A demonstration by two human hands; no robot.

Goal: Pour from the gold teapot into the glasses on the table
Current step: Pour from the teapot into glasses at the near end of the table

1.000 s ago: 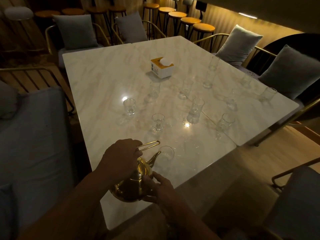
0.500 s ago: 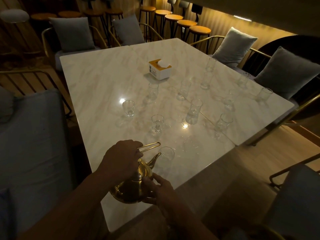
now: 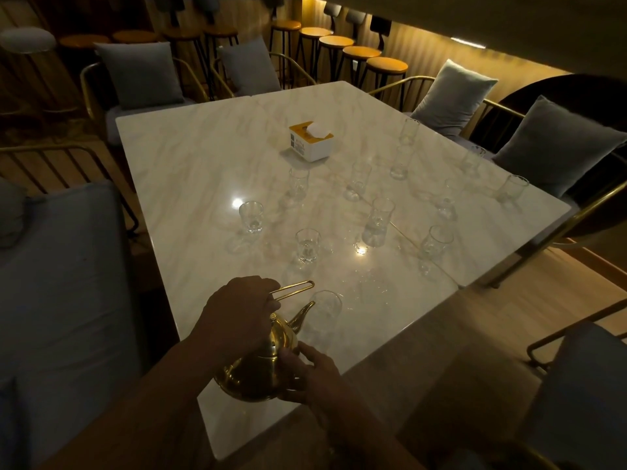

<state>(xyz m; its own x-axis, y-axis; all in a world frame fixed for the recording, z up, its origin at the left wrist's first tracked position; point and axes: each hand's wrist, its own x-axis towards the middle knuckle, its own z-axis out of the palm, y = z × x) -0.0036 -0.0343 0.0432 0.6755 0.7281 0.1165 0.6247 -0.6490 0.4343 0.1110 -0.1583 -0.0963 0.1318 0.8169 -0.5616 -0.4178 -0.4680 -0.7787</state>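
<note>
The left hand (image 3: 237, 313) is curled around the looped wire handle of the shiny gold metal teapot (image 3: 258, 368), gripping it from above near the back of the loop, whose front end sticks out past the knuckles. The right hand (image 3: 305, 374) cups the pot's rounded belly from the right side, fingers spread and pressed against the metal. The teapot is tipped forward over the near edge of the pale marble surface (image 3: 190, 171), its curved spout (image 3: 302, 317) pointing up and away from the hands.

Just beyond the spout tip stands the nearest clear drinking glass (image 3: 324, 308), upright, its rim just beside the spout; whether any liquid is flowing is too dim to tell.

Farther out from the hands, more clear glasses stand scattered: a short one (image 3: 307, 244) straight ahead, another short one (image 3: 251, 217) ahead and to the left, a taller one (image 3: 378, 222) ahead and to the right, and one (image 3: 436, 240) further right near the seam between the two slabs. Others stand well beyond these. Far ahead of both hands sits a white and yellow square tissue box (image 3: 310, 140).
</note>
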